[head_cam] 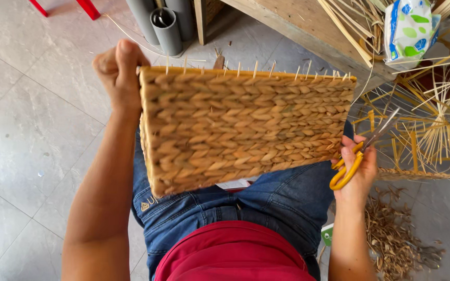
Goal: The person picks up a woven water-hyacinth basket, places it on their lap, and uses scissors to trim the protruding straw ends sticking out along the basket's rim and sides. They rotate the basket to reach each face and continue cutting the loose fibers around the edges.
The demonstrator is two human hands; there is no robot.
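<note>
A rectangular woven straw basket [240, 127] rests tilted on my lap over blue jeans, one braided side facing up. Short cut stalk ends stick up along its far rim. My left hand [116, 73] grips the basket's far left corner, thumb on the rim. My right hand [358, 166] is at the basket's right edge, holding yellow-handled scissors [363, 151] with the blades pointing up and to the right, away from the basket.
Grey pipes [165, 23] and a wooden bench [298, 26] stand ahead on the tiled floor. A metal wire frame with loose reeds [428, 130] lies to the right. A printed plastic bag [410, 28] sits top right. Straw trimmings [394, 237] litter the floor at right.
</note>
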